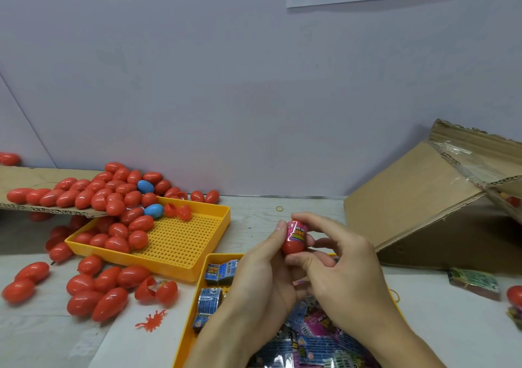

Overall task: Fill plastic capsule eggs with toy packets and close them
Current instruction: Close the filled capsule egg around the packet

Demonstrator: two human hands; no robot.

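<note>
We've got both hands gripping the red egg half (293,247) upright between them, left hand (262,271), right hand (341,263), pink packet (296,230) poking straight up

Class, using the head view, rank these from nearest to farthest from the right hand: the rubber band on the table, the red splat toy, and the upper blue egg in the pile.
From the right hand:
1. Rubber band, just beyond the hands.
2. Red splat toy, lower left on the table.
3. Upper blue egg, far left in the pile.
</note>
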